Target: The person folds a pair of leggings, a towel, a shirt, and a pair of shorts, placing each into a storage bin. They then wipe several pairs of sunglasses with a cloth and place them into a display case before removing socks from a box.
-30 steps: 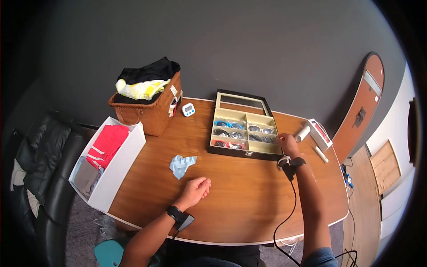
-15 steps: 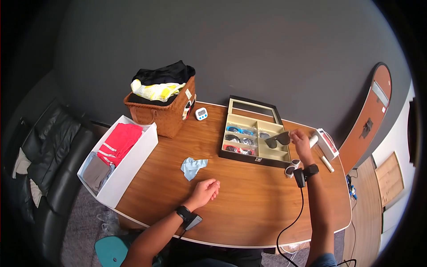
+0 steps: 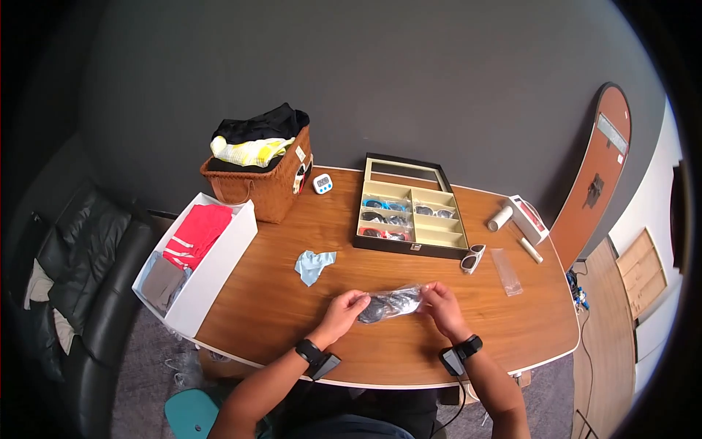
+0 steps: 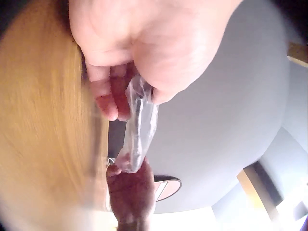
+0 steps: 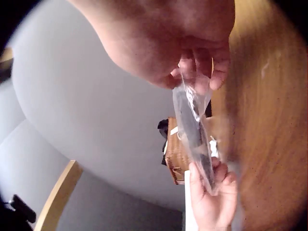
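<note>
A pair of dark sunglasses in a clear plastic sleeve (image 3: pixel 391 304) is held level over the table by both hands. My left hand (image 3: pixel 341 316) pinches its left end between thumb and fingers, and my right hand (image 3: pixel 444 311) pinches the other end. In the left wrist view the crinkled clear sleeve (image 4: pixel 140 127) stretches between the two hands. The right wrist view shows the dark glasses (image 5: pixel 193 127) inside it. Beyond the hands stands an open display case (image 3: pixel 444 233) with several bagged glasses in its compartments.
White sunglasses (image 3: pixel 472 259) and a flat clear sleeve (image 3: pixel 506 272) lie right of the case. A light-blue cloth (image 3: pixel 313 266) is at left, near a white box of clothes (image 3: pixel 219 272). Farther back are a wicker basket (image 3: pixel 274 197), a timer (image 3: pixel 322 184) and a white roll (image 3: pixel 500 219).
My right hand lifted the dark sunglasses from the case's right column and brought them toward me. My left hand moved in and took hold of their other end.
</note>
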`<state>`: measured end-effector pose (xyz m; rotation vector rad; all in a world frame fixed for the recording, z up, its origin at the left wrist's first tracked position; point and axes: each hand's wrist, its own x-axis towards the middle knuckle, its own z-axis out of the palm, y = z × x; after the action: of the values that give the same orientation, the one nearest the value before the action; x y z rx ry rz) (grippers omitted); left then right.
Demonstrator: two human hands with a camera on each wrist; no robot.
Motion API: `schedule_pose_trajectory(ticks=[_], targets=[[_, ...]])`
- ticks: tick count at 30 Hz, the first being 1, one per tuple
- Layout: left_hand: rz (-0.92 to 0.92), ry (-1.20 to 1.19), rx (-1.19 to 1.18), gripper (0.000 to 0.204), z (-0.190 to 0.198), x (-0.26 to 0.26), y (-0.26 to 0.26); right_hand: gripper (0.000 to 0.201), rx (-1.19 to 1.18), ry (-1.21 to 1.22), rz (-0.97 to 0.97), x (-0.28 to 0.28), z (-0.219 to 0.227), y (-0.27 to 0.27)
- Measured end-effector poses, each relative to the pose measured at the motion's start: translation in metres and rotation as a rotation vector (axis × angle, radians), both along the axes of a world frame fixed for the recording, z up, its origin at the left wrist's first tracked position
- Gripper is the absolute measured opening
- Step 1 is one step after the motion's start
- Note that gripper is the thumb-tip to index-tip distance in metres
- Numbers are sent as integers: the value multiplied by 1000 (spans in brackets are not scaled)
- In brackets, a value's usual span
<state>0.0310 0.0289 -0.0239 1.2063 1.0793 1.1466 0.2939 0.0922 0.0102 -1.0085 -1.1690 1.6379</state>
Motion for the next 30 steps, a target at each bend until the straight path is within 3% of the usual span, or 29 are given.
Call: schedule_pose_trajectory(ticks=[2,6,9,11,17,20,24,27,30], targets=[[91,-224,8,22,4,0,-7,12,86,-166,141,12,-8,-5],[146,-96,40,14,6,-7,-7,16,67,-131,212,17,-1,-18],[137,-197,59,13,6,-9,-7,22,-143,-13,267,25,1,-24],[119,-223,39,12,5,-8,-8,27,6,-194,384,32,-17,-21],[80,-240,35,15,7,-1,-11,23,31,-124,301,15,3,-38],[86,-229,116,15,11,6,-11,19,-10,-135,423,15,7,-40],[14,-204,58,18,18,7,-15,14,-72,-67,322,10,6,-44],[58,-259,-28,26,15,3,-13,13,-26,-76,240,14,0,-42],[284,-258,52,30,8,1,-5,12,7,-86,168,32,3,-37]])
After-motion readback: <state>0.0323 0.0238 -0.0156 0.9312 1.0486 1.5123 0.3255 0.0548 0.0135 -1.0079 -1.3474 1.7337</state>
